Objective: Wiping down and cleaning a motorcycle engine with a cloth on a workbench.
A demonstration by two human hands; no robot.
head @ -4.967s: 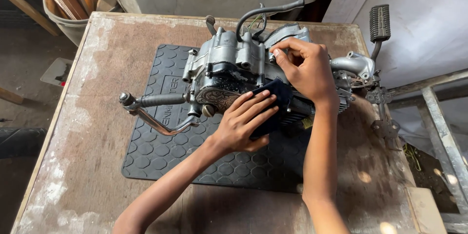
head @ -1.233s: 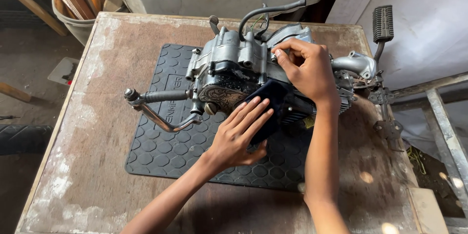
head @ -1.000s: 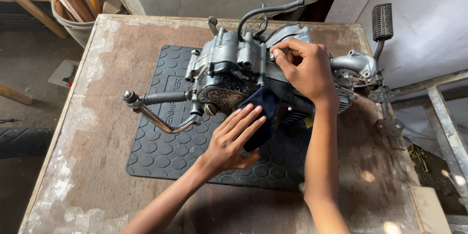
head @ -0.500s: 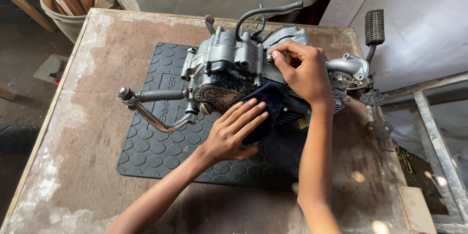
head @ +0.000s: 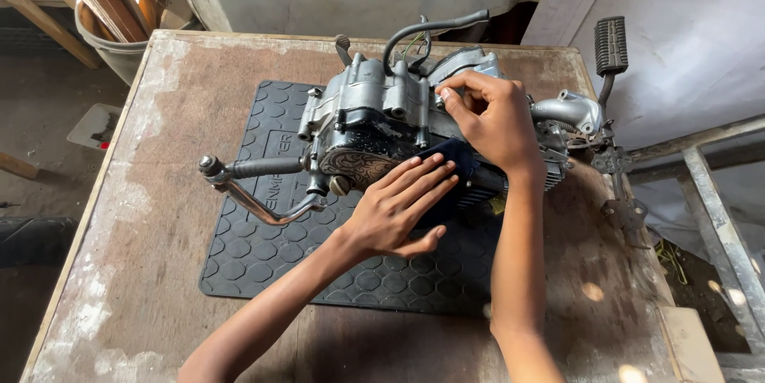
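Observation:
A grey metal motorcycle engine (head: 374, 112) lies on a black rubber mat (head: 279, 247) on a worn wooden table (head: 159, 120). My left hand (head: 398, 208) lies flat, fingers together, pressing a dark blue cloth (head: 450, 184) against the engine's dark side cover. My right hand (head: 494, 116) rests on top of the engine, its fingertips pinched at a spot on the casing; what they pinch is too small to tell. A kick-start lever (head: 247, 184) sticks out to the left of the engine.
A black hose (head: 430, 28) arches over the engine. A foot pedal (head: 611, 44) stands off the table's right edge by a metal frame (head: 717, 216). A bucket with wooden planks (head: 119, 8) stands at the far left corner. Bare concrete floor lies to the left.
My left hand has slid the cloth back and forth over the side cover, a little down and then up again. My right hand has stayed on top of the engine.

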